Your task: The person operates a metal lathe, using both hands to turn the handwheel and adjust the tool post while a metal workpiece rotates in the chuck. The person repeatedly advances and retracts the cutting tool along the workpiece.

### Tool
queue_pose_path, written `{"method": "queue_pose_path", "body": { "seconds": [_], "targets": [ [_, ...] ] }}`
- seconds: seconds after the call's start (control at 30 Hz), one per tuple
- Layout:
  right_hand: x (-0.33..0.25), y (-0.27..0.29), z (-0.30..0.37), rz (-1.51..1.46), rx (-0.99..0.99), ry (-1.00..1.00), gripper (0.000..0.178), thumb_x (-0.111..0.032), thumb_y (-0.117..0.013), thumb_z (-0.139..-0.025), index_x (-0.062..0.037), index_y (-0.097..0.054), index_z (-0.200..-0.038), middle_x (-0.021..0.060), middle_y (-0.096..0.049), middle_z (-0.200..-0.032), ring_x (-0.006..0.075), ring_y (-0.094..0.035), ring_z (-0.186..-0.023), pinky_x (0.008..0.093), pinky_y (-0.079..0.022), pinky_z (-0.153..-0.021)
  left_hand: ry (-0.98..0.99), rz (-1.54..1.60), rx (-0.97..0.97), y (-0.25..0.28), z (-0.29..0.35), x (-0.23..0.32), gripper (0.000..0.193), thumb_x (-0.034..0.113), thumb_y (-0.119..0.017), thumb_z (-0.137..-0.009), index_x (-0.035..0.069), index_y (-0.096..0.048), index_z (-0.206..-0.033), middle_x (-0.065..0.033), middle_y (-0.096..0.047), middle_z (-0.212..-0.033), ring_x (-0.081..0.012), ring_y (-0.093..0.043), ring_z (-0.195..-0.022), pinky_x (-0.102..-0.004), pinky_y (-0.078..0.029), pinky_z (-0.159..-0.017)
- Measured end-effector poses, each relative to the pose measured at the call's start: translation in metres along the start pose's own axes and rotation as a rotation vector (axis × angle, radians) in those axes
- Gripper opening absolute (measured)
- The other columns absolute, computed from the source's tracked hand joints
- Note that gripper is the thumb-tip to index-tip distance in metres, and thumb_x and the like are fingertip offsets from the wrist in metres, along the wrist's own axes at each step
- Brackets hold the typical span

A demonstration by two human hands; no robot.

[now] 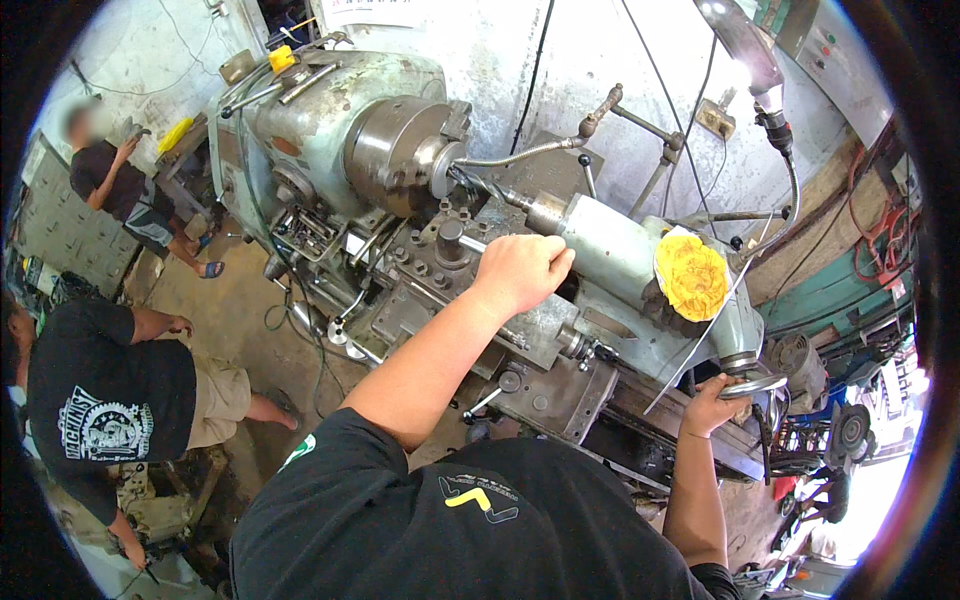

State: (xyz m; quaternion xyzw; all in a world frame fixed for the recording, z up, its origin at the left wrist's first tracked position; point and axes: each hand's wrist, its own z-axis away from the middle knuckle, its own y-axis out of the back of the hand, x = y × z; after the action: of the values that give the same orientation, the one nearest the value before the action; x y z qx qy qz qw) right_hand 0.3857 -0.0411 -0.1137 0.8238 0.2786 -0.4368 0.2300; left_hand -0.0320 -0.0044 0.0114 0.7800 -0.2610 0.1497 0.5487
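Note:
A large metal lathe lies before me. My left hand (522, 274) is closed in a fist over its middle, around the end of the tool post lever (473, 243), which runs in from the tool post (450, 246). Low on the right, my right hand (714, 404) grips the rim of the tailstock handwheel (754, 386). A drill bit (490, 187) points from the tailstock (615, 238) toward a round metal workpiece (436, 166) in the chuck (395, 152). Whether the bit's tip is inside the workpiece I cannot tell.
A yellow cloth (692, 276) lies on the tailstock beside a thin rod (690, 355). The coolant pipe (530, 152) bends over the bit. A lamp (750, 60) hangs at upper right. One person (115, 400) stands at left, another (110, 175) farther back.

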Motion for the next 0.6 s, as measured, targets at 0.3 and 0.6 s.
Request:
{"method": "queue_pose_path", "body": {
  "seconds": [0.3, 0.6],
  "targets": [
    [0.022, 0.003, 0.003, -0.071, -0.092, 0.042, 0.052, -0.005, -0.064, -0.098, 0.0032, -0.030, -0.136, 0.0165, -0.057, -0.108, 0.0193, -0.063, -0.083, 0.0310, -0.059, -0.064, -0.019, -0.008, 0.022, 0.003, -0.005, -0.002, 0.038, 0.040, -0.059, -0.100, 0.007, -0.064, -0.080, -0.0163, -0.070, -0.081, -0.0420, -0.069, -0.080, -0.0552, -0.052, -0.070],
    [0.104, 0.029, -0.001, -0.062, -0.458, 0.191, 0.045, -0.006, -0.064, -0.100, 0.0001, -0.030, -0.130, 0.0096, -0.051, -0.108, 0.0171, -0.049, -0.101, 0.0347, -0.043, -0.101, -0.023, -0.018, 0.022, 0.000, -0.005, -0.003, 0.037, 0.040, -0.059, -0.100, 0.008, -0.064, -0.082, -0.0159, -0.070, -0.081, -0.0415, -0.069, -0.082, -0.0547, -0.052, -0.070]
  ]
}}
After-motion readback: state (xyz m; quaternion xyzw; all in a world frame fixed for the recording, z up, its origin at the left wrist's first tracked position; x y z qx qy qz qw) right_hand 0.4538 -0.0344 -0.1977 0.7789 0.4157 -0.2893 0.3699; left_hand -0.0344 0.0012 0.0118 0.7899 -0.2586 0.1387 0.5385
